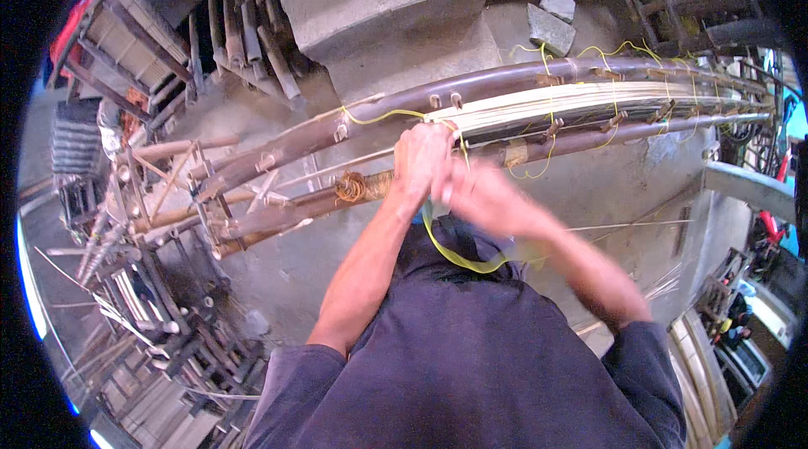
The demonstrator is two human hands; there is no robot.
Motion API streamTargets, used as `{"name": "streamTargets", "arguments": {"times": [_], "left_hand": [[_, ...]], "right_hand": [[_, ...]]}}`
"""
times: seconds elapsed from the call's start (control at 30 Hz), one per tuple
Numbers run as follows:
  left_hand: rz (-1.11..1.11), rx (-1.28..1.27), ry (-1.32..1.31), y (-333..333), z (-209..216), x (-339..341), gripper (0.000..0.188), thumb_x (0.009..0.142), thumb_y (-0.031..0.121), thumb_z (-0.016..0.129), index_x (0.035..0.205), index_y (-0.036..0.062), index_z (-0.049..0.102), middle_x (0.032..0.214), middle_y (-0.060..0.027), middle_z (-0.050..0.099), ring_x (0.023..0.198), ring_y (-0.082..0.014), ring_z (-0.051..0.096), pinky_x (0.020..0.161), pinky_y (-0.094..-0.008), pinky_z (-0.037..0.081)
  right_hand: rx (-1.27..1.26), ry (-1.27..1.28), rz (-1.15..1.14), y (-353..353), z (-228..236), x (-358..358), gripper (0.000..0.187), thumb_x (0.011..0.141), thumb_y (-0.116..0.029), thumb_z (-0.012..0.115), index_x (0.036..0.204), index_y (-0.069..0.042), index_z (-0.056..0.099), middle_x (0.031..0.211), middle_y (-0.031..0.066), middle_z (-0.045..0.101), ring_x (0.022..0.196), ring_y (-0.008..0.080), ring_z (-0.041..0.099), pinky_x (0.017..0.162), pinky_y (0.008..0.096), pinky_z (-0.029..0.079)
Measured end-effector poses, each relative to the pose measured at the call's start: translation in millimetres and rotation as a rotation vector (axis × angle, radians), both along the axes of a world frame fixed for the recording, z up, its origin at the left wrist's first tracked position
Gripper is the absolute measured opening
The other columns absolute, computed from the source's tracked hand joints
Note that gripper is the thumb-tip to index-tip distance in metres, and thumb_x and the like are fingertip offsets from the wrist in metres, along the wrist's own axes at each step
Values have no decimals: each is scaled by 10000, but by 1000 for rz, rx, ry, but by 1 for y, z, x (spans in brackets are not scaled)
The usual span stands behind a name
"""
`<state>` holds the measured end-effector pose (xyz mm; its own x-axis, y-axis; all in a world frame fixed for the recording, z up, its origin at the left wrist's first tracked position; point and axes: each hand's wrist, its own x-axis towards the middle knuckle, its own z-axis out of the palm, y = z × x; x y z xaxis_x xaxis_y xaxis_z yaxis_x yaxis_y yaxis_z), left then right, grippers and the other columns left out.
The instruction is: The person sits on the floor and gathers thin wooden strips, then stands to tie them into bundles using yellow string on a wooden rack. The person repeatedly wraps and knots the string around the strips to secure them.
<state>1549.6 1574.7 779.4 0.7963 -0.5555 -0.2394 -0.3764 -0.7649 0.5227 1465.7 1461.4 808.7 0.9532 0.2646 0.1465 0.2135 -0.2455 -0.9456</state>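
Observation:
A long frame of two dark bamboo poles stretches across in front of me, the far pole (497, 81) and the near pole (581, 139). Between them lies a bundle of pale bamboo strips (539, 102). My left hand (422, 159) is closed at the bundle's left end; its fingertips are partly hidden. Beside it, my right hand (481, 195) is smeared by motion, so its grip is unclear. A yellow plastic strap (459, 260) hangs in a loop below the hands. Yellow cord (370, 118) runs from the far pole toward the strip ends.
Wooden pegs (619, 118) and thin yellow ties sit along the poles. A coil of orange-brown cord (350, 187) is on the near pole. Concrete steps (387, 3) and loose stone blocks (551, 26) lie beyond. Bamboo furniture frames (160, 281) crowd the left; a pale beam (749, 186) stands right.

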Motion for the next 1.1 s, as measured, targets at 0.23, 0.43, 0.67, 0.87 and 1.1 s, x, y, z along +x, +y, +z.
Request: {"name": "streamTargets", "arguments": {"times": [0.23,0.43,0.67,0.87,1.1], "left_hand": [[17,-767,611,-75,66,56,272,927,277,538,840,29,604,761,-19,598,735,-106,568,700,-284,467],[327,-499,907,-71,-88,172,170,915,201,491,891,88,616,715,16,567,490,-82,453,400,-250,348],[-363,174,-182,-186,17,131,411,929,296,478,1167,-33,543,1113,-176,591,1046,-291,552,931,-365,402],[-677,-82,-1031,-386,-6,-100,270,877,178,567,1085,6,582,1184,-155,534,1115,-292,489,966,-419,373],[-648,91,-1262,-520,-130,-159,700,804,513,631,1241,7,428,1219,-173,502,971,-317,553,854,-416,495]], "right_hand": [[-222,273,-92,25,-60,-40,163,861,-204,486,920,-63,546,705,227,601,675,411,596,626,519,471],[1349,154,-1410,-128,-18,-213,447,950,-450,419,998,-24,545,504,-54,362,412,62,325,364,225,279],[629,770,-2156,-135,-139,-583,394,939,-466,462,846,-95,558,520,-72,320,404,44,295,360,224,246],[1013,1251,-2245,-142,-428,-649,236,913,-303,547,850,-76,569,588,34,533,496,133,505,469,281,447],[-205,1527,-1982,-282,-797,-745,287,818,-241,584,693,12,634,612,199,587,571,308,591,565,425,448]]}}
